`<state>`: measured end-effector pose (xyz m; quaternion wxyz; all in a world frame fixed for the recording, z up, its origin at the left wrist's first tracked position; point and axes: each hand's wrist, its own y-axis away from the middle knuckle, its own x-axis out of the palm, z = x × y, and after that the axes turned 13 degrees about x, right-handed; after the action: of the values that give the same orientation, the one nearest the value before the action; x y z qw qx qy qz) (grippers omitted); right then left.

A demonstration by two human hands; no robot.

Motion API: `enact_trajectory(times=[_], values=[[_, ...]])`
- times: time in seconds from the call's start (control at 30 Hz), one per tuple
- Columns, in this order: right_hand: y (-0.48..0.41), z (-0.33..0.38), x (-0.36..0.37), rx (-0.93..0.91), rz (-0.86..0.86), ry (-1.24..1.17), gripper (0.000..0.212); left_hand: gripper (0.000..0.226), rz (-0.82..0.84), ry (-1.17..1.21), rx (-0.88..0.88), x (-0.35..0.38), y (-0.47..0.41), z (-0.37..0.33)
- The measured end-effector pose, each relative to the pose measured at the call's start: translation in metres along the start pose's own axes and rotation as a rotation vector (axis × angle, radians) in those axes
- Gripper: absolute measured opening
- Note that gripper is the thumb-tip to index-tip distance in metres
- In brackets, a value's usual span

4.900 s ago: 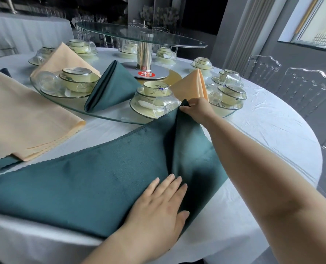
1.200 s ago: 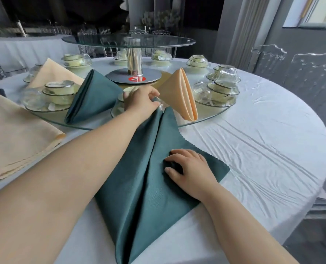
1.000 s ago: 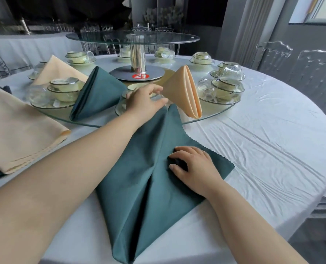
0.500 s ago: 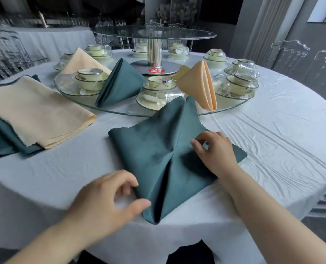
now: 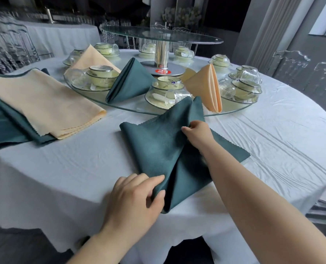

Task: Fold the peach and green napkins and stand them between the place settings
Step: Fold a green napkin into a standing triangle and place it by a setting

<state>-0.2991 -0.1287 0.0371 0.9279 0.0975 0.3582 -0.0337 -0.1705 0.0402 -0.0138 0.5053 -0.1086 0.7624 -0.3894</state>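
A green napkin (image 5: 158, 141), folded to a kite shape, lies on the white tablecloth in front of me. My left hand (image 5: 133, 202) pinches its near pointed tip. My right hand (image 5: 197, 133) grips the fold at the napkin's middle, lifting it a little. On the glass turntable (image 5: 131, 108) stand a folded green napkin (image 5: 129, 82) and a folded peach napkin (image 5: 208, 87) between place settings (image 5: 166, 90). Another peach napkin (image 5: 90, 58) stands further back at the left.
A stack of flat peach napkins (image 5: 42, 100) over green ones (image 5: 4, 128) lies at the left. Cups, saucers and upturned glasses (image 5: 242, 86) ring the turntable. A raised glass tier (image 5: 158, 34) on a metal post stands at the centre. Clear chairs (image 5: 299, 67) stand at the right.
My left hand came from the napkin's far tip to its near tip and now pinches it. My right hand slid up to the middle fold and grips it.
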Motion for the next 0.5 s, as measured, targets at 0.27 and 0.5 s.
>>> enact_trajectory(times=[0.27,0.5], values=[[-0.003,0.014,-0.003,-0.228,0.006,-0.265,0.03,0.04,0.232,0.202,0.263,0.001,-0.01,0.018],[-0.014,0.001,0.003,-0.131,0.015,-0.249,0.023,0.055,0.305,-0.031,0.334,-0.02,-0.034,0.09]])
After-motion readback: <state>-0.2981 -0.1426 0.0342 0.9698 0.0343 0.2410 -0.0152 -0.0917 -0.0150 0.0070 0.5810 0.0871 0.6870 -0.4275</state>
